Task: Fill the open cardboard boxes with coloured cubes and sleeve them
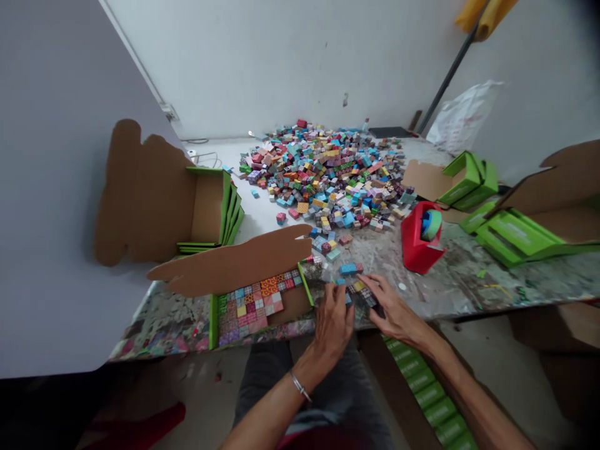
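Near the table's front edge, my left hand (334, 315) touches small light-blue blocks (340, 282), its fingers bent over them. Just right of it, my right hand (391, 309) has its fingers spread around a few patterned blocks (364, 290). A blue block (347, 269) lies just beyond both hands. Left of my left hand stands an open green-edged box (213, 322), partly filled with rows of small patterned blocks (253, 306); bare cardboard shows at its right front. Its brown lid flap (234, 259) stands up behind it.
A large heap of colourful blocks (328, 175) lies by the wall. A red tape dispenser (419, 240) is right of it. Green and brown boxes stand left (206, 206) and right (525, 231). Below the table edge, green packs (424, 387) fill a carton.
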A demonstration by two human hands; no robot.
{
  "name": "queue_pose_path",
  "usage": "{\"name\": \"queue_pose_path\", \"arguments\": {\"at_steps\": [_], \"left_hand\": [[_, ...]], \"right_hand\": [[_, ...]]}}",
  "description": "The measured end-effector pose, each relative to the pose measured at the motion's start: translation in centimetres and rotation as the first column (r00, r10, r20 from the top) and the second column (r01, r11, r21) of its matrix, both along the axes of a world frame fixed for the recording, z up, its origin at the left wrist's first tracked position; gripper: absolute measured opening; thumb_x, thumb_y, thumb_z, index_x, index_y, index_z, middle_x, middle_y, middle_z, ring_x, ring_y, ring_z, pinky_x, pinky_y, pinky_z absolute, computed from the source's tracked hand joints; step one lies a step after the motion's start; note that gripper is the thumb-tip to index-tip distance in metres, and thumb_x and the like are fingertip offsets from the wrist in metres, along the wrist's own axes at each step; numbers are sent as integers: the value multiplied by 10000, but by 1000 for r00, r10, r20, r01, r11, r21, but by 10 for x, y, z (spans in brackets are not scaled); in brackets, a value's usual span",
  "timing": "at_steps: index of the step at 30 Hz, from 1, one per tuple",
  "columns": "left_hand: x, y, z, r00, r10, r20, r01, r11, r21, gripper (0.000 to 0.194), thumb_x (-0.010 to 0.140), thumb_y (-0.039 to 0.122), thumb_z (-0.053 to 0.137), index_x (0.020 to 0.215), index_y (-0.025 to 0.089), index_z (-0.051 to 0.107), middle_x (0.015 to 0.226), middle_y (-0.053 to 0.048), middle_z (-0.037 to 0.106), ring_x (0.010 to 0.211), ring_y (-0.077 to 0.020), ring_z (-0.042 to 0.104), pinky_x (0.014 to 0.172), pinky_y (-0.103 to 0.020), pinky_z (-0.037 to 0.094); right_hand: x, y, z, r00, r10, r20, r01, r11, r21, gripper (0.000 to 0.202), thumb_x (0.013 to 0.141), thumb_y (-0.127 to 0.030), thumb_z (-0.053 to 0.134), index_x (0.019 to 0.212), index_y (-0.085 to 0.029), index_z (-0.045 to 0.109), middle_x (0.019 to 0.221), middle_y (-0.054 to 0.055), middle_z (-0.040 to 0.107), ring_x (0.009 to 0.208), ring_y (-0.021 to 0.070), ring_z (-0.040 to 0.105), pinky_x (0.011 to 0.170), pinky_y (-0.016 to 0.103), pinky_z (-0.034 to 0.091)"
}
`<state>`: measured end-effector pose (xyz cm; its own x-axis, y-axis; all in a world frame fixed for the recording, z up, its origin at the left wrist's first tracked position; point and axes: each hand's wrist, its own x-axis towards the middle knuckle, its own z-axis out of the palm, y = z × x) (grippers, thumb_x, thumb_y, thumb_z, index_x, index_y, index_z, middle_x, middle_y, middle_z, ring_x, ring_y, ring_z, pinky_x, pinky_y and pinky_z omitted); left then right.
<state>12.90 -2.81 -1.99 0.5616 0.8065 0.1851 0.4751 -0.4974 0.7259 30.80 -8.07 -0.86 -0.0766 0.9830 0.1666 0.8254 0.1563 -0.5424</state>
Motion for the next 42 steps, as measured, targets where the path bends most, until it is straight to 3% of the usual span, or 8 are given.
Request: {"name": "queue_pose_path", "arguments": {"at_steps": [4,8,13,18,24,30,35,42], "left_hand": [[2,6,-1,992,-108,-63,107,994,-10,495,874,163,426,1361,150,342,1233,-150,480,1067,-260,560,911,-414,493],[3,10,3,988,-125,-93,122,992,-29,539,844,130,425,1373,146,322,1259,-154,492,1051,-259,578,898,-404,505],[0,2,-5,975,-109,-194,122,991,56,512,874,134,374,1382,153,313,1331,-185,441,1089,-273,571,897,-423,504],[-6,-14,-27,966,-43,-254,89,981,171,574,891,86,280,1455,140,188,1412,-212,384,1328,-310,366,1053,-509,356],[-10,-9,-3,931,-112,-348,162,980,116,596,856,27,278,1444,97,214,1217,-203,514,1152,-294,517,948,-456,455],[-19,0,12,961,-216,-175,229,972,59,410,911,103,327,1300,189,422,1108,-101,525,1009,-203,566,891,-356,490],[-18,2,4,974,-224,-16,224,974,-40,355,891,118,399,1227,196,482,1100,-86,552,986,-198,581,864,-341,503],[-17,7,-6,968,-214,129,227,969,-96,461,807,57,473,1248,191,471,1195,-102,581,1094,-226,556,959,-397,460]], "right_hand": [[-1,11,6,994,78,-70,-84,993,-86,628,777,-174,509,1389,-201,373,1172,121,520,911,201,592,800,345,522],[-5,15,-2,995,19,-96,-24,998,-50,539,788,-293,578,1306,-196,464,984,79,585,729,178,578,697,336,530],[-2,13,-14,987,-7,-161,-2,999,-50,559,791,-290,591,1329,-233,452,1119,101,546,709,157,579,650,326,538],[-1,11,-13,986,1,-168,-14,997,-76,572,787,-299,607,1331,-215,449,1225,136,476,741,158,584,648,321,541],[-9,10,-4,986,40,-160,-57,993,-100,558,824,-311,585,1353,-219,437,1250,132,477,764,155,578,709,330,531],[-7,10,-5,985,82,-155,-95,992,-83,539,843,-323,584,1353,-227,437,1195,112,489,825,162,572,763,330,521],[-4,11,-10,987,82,-140,-91,994,-59,585,819,-342,615,1360,-211,435,1235,131,458,972,213,560,827,359,503],[-9,11,-12,993,45,-105,-52,996,-66,524,830,-268,550,1347,-246,465,1240,116,470,920,201,583,797,344,508]]}}
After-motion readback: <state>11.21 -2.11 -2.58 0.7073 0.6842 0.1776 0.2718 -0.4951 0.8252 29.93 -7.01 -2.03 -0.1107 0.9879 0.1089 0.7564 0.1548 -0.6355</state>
